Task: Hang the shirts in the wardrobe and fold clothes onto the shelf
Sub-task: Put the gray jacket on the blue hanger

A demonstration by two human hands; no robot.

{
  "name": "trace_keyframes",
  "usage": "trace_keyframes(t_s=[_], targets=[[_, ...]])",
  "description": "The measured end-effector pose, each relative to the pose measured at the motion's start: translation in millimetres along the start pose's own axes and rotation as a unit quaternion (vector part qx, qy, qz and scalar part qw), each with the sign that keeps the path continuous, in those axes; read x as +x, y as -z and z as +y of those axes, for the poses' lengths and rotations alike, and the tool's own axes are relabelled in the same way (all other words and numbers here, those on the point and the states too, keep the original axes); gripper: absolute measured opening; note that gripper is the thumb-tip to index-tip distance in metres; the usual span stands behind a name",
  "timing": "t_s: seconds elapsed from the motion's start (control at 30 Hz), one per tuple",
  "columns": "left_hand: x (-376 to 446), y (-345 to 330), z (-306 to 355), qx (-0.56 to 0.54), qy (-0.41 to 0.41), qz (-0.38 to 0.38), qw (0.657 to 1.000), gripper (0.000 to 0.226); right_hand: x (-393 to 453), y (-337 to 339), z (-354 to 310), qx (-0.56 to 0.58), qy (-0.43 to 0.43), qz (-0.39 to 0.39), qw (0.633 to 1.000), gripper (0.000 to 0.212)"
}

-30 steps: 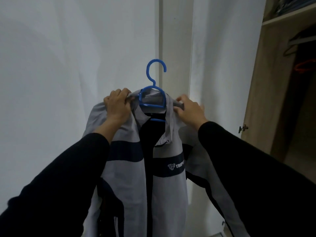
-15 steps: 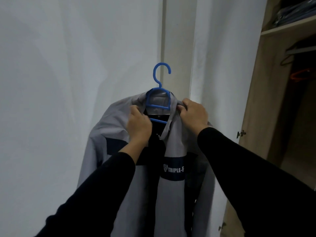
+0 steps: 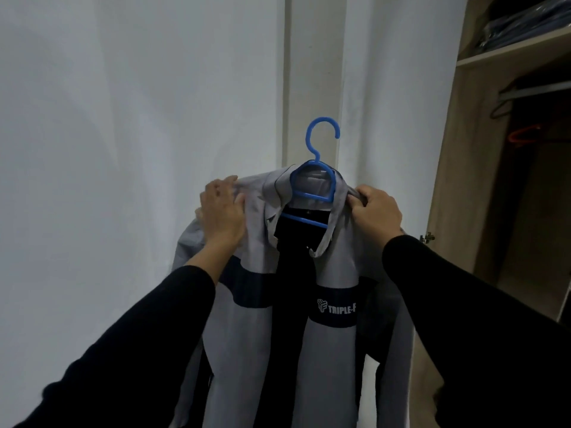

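Observation:
A grey shirt (image 3: 332, 350) with a navy chest band and white lettering hangs open on a blue plastic hanger (image 3: 313, 180), held up in front of a white wall. My left hand (image 3: 222, 211) grips the shirt's left shoulder beside the collar. My right hand (image 3: 375, 208) is closed on the right shoulder, where the hanger's arm sits under the cloth. The hanger's hook points up, free of any rail. The wardrobe (image 3: 457, 180) stands open at the right.
Inside the wardrobe a metal rail (image 3: 537, 89) carries a dark hanger and an orange hanger (image 3: 525, 135). Folded dark clothes (image 3: 525, 26) lie on the shelf above. A white wardrobe door (image 3: 395, 88) stands just behind the shirt.
My left hand moved from the shirt's front opening out to the left shoulder. The shirt has spread wider on the hanger. The right hand kept its hold.

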State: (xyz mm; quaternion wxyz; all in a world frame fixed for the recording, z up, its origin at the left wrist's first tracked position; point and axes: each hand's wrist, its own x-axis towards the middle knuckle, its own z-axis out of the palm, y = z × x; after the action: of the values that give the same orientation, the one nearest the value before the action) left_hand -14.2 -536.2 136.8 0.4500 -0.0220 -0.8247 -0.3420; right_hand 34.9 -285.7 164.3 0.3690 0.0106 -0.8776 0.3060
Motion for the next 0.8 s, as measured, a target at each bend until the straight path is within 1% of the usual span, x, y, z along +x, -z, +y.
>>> trace_keyframes(t_s=[0.07, 0.17, 0.23, 0.3, 0.37, 0.43, 0.5, 0.6, 0.67, 0.73, 0.8], targets=[[6.0, 2.2, -9.9, 0.063, -0.031, -0.012, 0.997, 0.039, -0.2, 3.3, -3.3, 0.018, 0.008, -0.006, 1.0, 0.02], [6.4, 0.9, -22.0, 0.058, -0.053, 0.003, 0.997, 0.042, -1.3, 5.1, -6.6, 0.027, 0.006, 0.004, 1.0, 0.02], [2.2, -1.1, -30.0, 0.058, -0.027, 0.016, 0.998, 0.042, -2.2, 5.7, -5.9, 0.029, -0.002, 0.006, 1.0, 0.021], [0.4, -0.9, -37.8, 0.05, 0.002, 0.02, 0.999, 0.033, -3.2, 7.1, -4.8, 0.034, -0.003, 0.0, 0.999, 0.021], [2.2, 0.6, -44.5, 0.021, 0.006, 0.018, 1.0, 0.024, -4.3, 8.7, -3.5, 0.04, -0.002, -0.003, 0.999, 0.019], [5.2, 2.7, -46.2, 0.001, 0.0, 0.022, 1.0, 0.027, -5.7, 10.5, -2.0, 0.044, -0.001, -0.005, 0.999, 0.017], [6.1, 3.2, -41.8, 0.026, -0.031, 0.028, 0.999, 0.039, -6.7, 11.0, -0.3, 0.046, -0.001, -0.009, 0.999, 0.016], [6.0, 0.4, -29.1, 0.054, -0.111, 0.001, 0.992, 0.05, -8.3, 8.8, -2.0, 0.052, 0.003, -0.022, 0.998, 0.017], [6.9, -1.7, -20.9, 0.048, -0.126, -0.011, 0.991, 0.05, -9.6, 6.7, -5.2, 0.062, 0.009, -0.031, 0.998, 0.02], [8.0, -2.2, -16.5, 0.042, -0.125, -0.002, 0.991, 0.046, -11.3, 5.1, -8.8, 0.07, 0.018, -0.03, 0.997, 0.03], [10.2, -2.1, -16.0, 0.04, -0.127, 0.014, 0.991, 0.038, -12.5, 4.9, -10.3, 0.08, 0.021, -0.024, 0.996, 0.034]])
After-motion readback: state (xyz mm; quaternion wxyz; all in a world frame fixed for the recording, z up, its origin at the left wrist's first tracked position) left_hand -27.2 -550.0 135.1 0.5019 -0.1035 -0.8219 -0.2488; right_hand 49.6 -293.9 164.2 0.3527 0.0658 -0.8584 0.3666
